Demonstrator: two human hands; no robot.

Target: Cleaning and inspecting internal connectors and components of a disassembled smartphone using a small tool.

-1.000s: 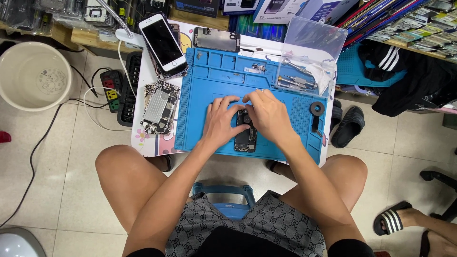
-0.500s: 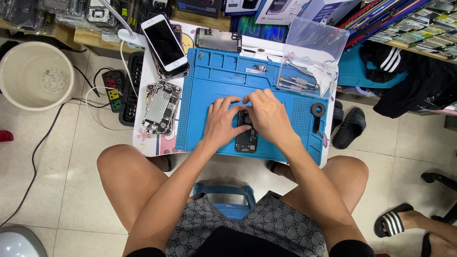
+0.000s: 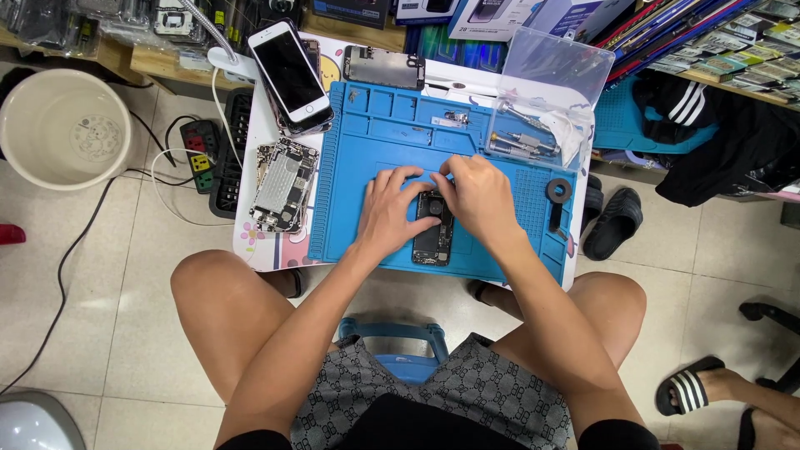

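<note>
Nothing has shifted — both hands [image 3: 433,204] rest on opened phone [image 3: 432,234]

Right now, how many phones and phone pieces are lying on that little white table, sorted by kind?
Whole white smartphone with dark screen: 1
Opened silver phone shell showing its insides: 1
Opened dark phone body on the blue work mat, under the left hand and right hand: 1
Loose dark screen panel: 1
Total: 4
</note>
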